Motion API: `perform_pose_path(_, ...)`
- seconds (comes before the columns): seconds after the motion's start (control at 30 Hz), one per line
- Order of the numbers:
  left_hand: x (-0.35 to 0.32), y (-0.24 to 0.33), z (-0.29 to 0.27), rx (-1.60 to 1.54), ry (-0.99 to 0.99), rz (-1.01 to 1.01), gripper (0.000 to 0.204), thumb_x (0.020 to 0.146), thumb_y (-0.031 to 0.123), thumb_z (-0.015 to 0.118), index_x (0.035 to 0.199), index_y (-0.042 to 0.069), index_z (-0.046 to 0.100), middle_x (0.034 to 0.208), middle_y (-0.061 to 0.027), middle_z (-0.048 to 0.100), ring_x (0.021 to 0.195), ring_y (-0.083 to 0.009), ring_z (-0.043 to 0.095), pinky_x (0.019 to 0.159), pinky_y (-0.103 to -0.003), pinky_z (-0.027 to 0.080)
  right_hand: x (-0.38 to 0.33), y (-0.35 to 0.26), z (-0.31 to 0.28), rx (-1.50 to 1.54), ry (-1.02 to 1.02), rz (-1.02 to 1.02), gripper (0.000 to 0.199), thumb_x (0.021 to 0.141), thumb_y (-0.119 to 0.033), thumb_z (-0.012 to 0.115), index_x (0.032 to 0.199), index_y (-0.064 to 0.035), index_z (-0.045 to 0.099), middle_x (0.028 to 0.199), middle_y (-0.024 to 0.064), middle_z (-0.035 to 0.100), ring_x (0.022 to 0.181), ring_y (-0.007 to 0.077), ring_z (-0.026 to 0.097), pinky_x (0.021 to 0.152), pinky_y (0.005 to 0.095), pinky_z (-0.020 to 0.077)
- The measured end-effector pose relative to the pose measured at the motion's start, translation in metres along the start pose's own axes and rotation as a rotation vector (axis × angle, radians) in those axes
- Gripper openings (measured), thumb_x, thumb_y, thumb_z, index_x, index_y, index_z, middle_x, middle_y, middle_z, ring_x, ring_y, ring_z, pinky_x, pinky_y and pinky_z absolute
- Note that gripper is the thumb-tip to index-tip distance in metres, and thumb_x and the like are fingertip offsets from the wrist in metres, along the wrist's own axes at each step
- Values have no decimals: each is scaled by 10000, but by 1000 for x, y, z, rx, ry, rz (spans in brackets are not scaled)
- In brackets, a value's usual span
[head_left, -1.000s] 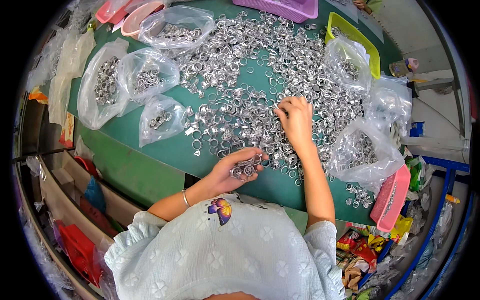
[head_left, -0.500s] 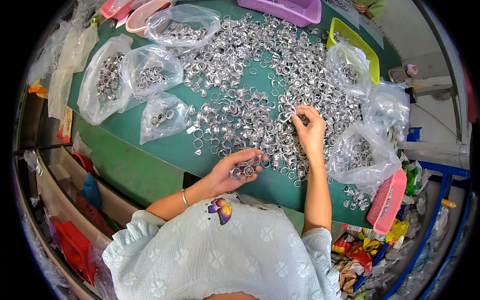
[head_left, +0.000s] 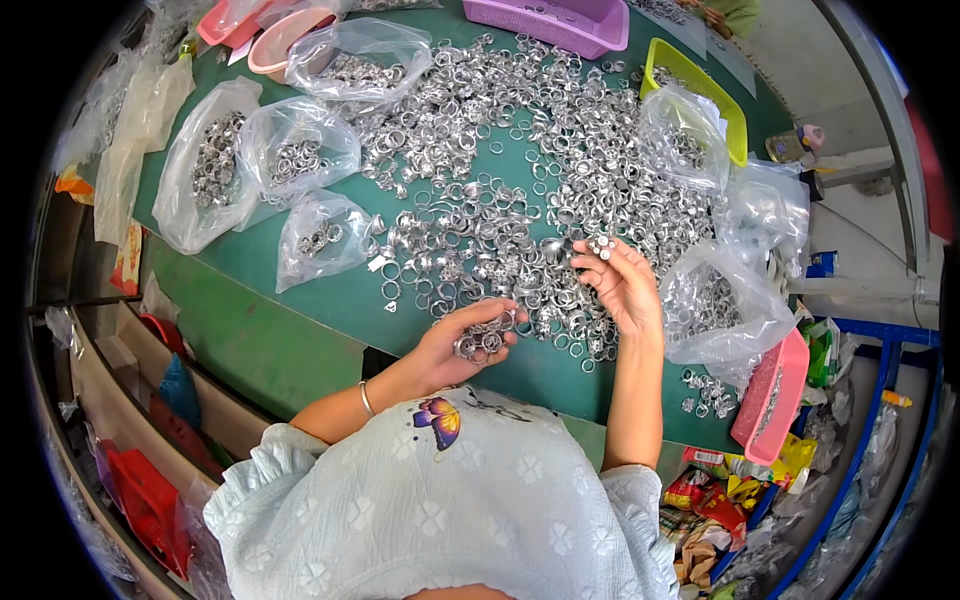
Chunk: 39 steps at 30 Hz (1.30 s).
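A wide heap of silver-coloured rings (head_left: pixel 640 205) covers the middle of the green table (head_left: pixel 300 320). My left hand (head_left: pixel 450 345) is cupped at the heap's near edge, its fingers curled around several rings (head_left: pixel 483 340). Just above the heap, my right hand (head_left: pixel 628 285) pinches a ring (head_left: pixel 602 246) with a pale cluster on its face between thumb and fingers. A smaller pile of rings (head_left: pixel 460 240) lies just beyond my left hand.
Clear plastic bags holding rings stand on the left (head_left: pixel 213 160) and the right (head_left: pixel 725 310). Around the edges are a purple basket (head_left: pixel 560 30), a yellow-green basket (head_left: pixel 735 120) and a pink basket (head_left: pixel 772 405). Another person's hand (head_left: pixel 714 18) shows at the far right.
My right hand has lifted from the heap and turned palm inward, now with a ring pinched in its fingers. My left hand stays almost in place with its rings.
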<state>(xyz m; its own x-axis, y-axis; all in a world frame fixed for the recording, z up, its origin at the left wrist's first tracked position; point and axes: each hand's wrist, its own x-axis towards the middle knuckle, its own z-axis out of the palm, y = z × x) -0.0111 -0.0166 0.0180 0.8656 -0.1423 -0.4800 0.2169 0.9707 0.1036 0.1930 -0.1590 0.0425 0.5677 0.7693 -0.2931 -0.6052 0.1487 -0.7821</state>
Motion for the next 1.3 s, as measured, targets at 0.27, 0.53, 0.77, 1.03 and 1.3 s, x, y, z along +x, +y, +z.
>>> perform_pose_path(0.27, -2, 0, 1, -13, -33, -26, 203, 874, 165, 539, 1044, 57, 555, 1040, -83, 579, 776, -133, 562, 630, -237, 482, -14, 1, 3, -81, 96, -68, 138, 884, -38, 472, 948, 49, 558, 995, 211, 614, 837, 259, 637, 662, 318, 542)
perform_pose_path(0.53, 2, 2, 3, -26, 3, -19, 188, 880, 166, 524, 1040, 68, 524, 1078, -119, 527, 789, -175, 526, 551, -234, 469, -37, -114, -84, -1148, 743, -618, 179, 792, -103, 640, 933, 8, 628, 753, 77, 641, 669, 120, 588, 599, 263, 459)
perform_pose_path(0.77, 3, 2, 5, -47, -24, -29, 188, 878, 166, 528, 1036, 64, 520, 1067, -117, 524, 791, -171, 522, 511, -213, 435, -10, -181, -133, -1758, 1027, -595, 223, 785, -160, 618, 940, -1, 638, 835, 167, 646, 729, 285, 611, 695, 373, 460)
perform_pose_path(1.03, 3, 2, -5, 8, -62, -34, 162, 900, 188, 500, 1010, 77, 540, 1053, -103, 529, 785, -158, 529, 575, -242, 476, -28, -37, 10, -1362, 26, -459, 365, 736, -175, 691, 1065, -51, 592, 1133, 106, 560, 1063, 247, 516, 915, 360, 394)
perform_pose_path(1.3, -3, 3, -1, 54, 20, -34, 174, 895, 197, 507, 1019, 91, 566, 1063, -99, 553, 755, -155, 525, 548, -246, 443, -49, 31, 7, -1718, 95, -543, 341, 723, -183, 685, 1034, -92, 577, 1184, 100, 473, 1082, 267, 469, 957, 453, 280)
